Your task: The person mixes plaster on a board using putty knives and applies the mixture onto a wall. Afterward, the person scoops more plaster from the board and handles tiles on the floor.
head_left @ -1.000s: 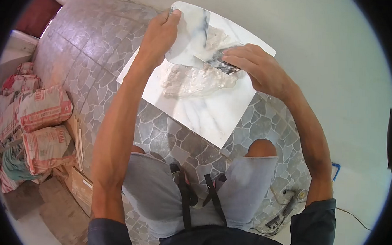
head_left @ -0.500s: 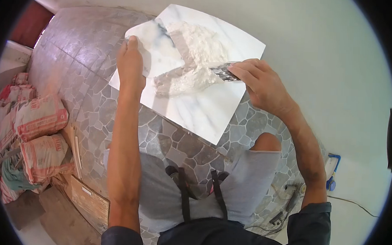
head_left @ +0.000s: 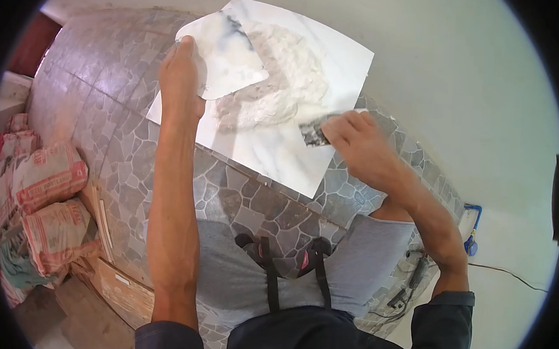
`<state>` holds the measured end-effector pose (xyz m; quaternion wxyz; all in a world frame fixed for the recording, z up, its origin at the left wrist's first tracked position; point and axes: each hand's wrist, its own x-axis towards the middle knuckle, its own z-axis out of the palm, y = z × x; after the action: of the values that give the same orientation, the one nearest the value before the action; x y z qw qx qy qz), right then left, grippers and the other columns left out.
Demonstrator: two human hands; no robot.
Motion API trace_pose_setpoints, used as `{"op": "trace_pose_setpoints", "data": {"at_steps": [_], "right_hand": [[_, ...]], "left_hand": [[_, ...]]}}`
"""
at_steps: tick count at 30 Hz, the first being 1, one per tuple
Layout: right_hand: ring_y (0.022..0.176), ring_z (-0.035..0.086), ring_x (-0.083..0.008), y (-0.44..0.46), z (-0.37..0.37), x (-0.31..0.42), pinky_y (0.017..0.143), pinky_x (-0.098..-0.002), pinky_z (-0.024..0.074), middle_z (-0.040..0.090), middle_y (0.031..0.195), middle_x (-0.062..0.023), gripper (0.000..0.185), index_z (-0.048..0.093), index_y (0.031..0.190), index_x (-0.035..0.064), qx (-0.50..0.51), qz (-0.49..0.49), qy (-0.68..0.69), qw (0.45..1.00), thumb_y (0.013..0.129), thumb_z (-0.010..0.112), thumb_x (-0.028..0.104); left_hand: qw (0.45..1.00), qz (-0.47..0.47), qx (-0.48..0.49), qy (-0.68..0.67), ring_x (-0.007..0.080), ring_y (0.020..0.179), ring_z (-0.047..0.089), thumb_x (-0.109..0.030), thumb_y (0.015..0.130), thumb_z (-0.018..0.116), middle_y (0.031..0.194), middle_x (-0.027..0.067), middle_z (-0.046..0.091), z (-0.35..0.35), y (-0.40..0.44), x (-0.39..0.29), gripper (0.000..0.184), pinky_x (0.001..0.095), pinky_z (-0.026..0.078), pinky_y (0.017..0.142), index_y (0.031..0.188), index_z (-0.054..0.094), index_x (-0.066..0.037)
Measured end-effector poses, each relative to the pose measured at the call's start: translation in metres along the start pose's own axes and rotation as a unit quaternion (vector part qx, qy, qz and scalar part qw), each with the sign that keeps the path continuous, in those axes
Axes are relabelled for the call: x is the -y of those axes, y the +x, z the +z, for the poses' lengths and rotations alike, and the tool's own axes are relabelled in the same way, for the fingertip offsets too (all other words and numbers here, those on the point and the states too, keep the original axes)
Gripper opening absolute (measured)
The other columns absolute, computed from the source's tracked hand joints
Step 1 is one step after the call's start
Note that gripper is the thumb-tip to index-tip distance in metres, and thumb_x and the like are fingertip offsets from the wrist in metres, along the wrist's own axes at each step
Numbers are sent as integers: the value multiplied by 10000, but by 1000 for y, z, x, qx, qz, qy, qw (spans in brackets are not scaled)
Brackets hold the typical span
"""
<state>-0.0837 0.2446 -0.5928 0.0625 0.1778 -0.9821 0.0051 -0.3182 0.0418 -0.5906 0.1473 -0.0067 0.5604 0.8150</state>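
Observation:
A white marbled board bears a spread mound of whitish paste. My left hand grips the left edge of a smaller marbled piece, its thumb on top; this piece is held over the upper left of the board, beside the paste. My right hand is closed round a flat scraper smeared with dark and white patches. The scraper is over the board's lower right part, just right of the paste. The handle is mostly hidden by my fingers.
Red and white cement bags are piled at the left, near a wooden board. A power tool with a cord lies at the lower right, with a blue tool near the pale wall. The floor has a stone pattern.
The smaller piece in my left hand has moved left, off the middle of the paste. My right hand and the scraper have come down, away from the paste. The paste is more exposed.

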Motion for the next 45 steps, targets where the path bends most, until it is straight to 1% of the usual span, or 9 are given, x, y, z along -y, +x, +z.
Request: {"op": "trace_pose_setpoints", "data": {"at_steps": [11,14,17,20,26,27,30,36,45], "right_hand": [[958,530,-274,4,10,-4,831,-369,426,567,1005,-124,214,593,971,-49,55,-11,-61,997,795,539,60],[1035,525,-267,6,-5,5,869,-380,428,572,1094,-115,290,574,1090,-34,135,11,-13,991,817,519,45],[935,525,-259,10,-11,-4,826,-363,430,570,981,-123,236,592,977,-50,-8,-4,-81,997,786,557,83],[941,525,-249,-2,11,-5,822,-357,433,577,988,-121,224,598,969,-52,86,-53,-97,990,791,554,76],[997,532,-251,-5,24,-15,824,-361,437,599,1012,-125,187,605,951,-48,50,-38,-85,994,808,546,55],[1023,531,-279,-1,7,-8,877,-386,434,589,1036,-127,287,563,1082,-52,133,-33,-81,987,807,535,23],[1026,531,-282,11,-21,-13,890,-395,434,591,1045,-125,288,566,1085,-40,72,37,-31,996,805,532,20],[1026,533,-277,9,-24,-6,905,-401,426,591,1069,-134,269,572,1082,-33,118,28,-17,992,835,512,56],[967,532,-254,15,-8,15,843,-369,420,577,982,-123,191,622,935,-39,-5,-13,-36,999,807,541,78]], "left_hand": [[999,-20,1,-32,233,864,669,-207,991,482,1034,148,619,-4,-7,-2,345,351,586,747,1155,517,94],[1000,-17,-3,-17,238,871,670,-208,991,483,1041,147,620,-5,-4,-6,348,355,584,750,1157,518,96],[999,-35,-9,-4,242,874,671,-207,990,481,1044,147,621,-6,-10,-4,348,359,583,750,1162,518,93],[999,-37,5,-28,243,882,670,-205,989,478,1051,149,621,-5,-9,-3,344,364,580,751,1167,518,87],[998,-43,13,-40,242,901,666,-207,987,478,1053,145,619,0,-13,0,349,360,574,759,1172,518,87],[997,-48,13,-53,240,902,666,-209,987,479,1050,142,619,-1,-11,1,352,357,573,760,1172,519,88],[999,-38,8,-23,237,905,665,-204,989,473,1059,144,617,2,-15,-2,354,351,574,769,1178,515,92],[999,-32,13,-10,236,938,659,-191,989,465,1103,152,609,6,-11,1,342,349,572,792,1182,516,88],[998,-34,22,-43,194,851,636,-211,995,449,991,110,583,2,-7,4,309,334,563,720,1113,536,62]]}}
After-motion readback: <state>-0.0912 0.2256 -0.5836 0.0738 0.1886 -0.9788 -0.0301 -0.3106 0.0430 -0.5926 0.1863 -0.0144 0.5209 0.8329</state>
